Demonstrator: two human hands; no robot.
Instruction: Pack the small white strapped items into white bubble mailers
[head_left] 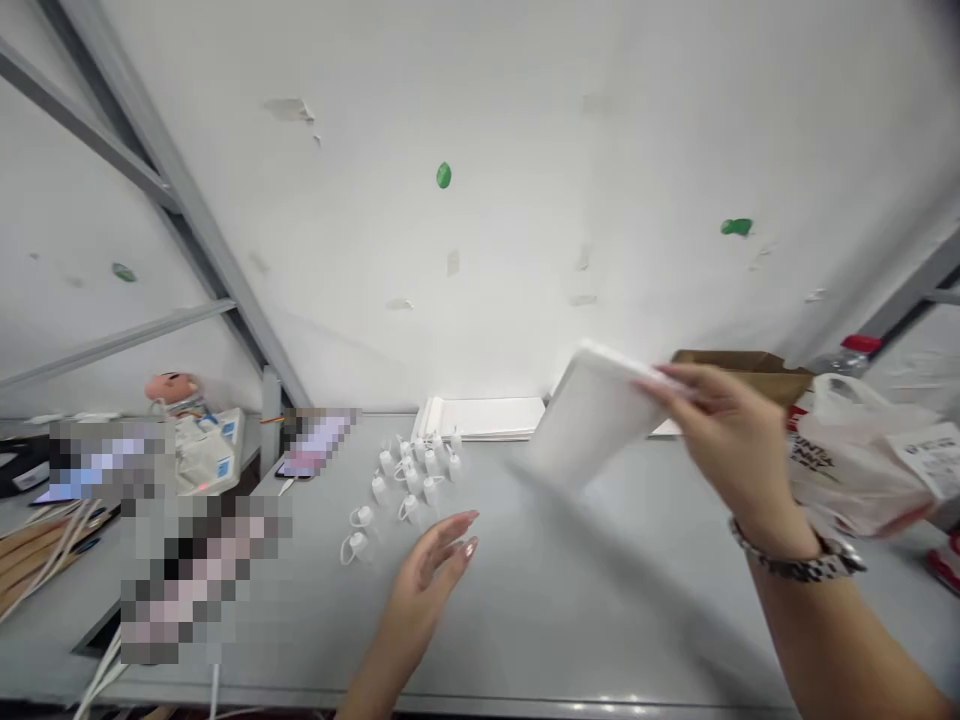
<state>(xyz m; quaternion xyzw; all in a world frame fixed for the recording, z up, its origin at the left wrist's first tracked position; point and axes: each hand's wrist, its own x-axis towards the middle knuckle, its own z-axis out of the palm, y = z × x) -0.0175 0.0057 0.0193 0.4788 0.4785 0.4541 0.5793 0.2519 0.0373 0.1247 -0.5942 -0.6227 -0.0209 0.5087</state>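
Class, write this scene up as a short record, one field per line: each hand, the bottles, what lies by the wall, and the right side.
Left hand: holds nothing, near the small capped bottles
Right hand: grips a blurred white flat object by its edge, raised
Bottles: loose cluster on the gray table
By the wall: white flat stack
Right side: cardboard box, plastic bag

The flat object and small caps were white, the table grey, the bracelet black-and-white patterned, the box brown, the bottle lid red.
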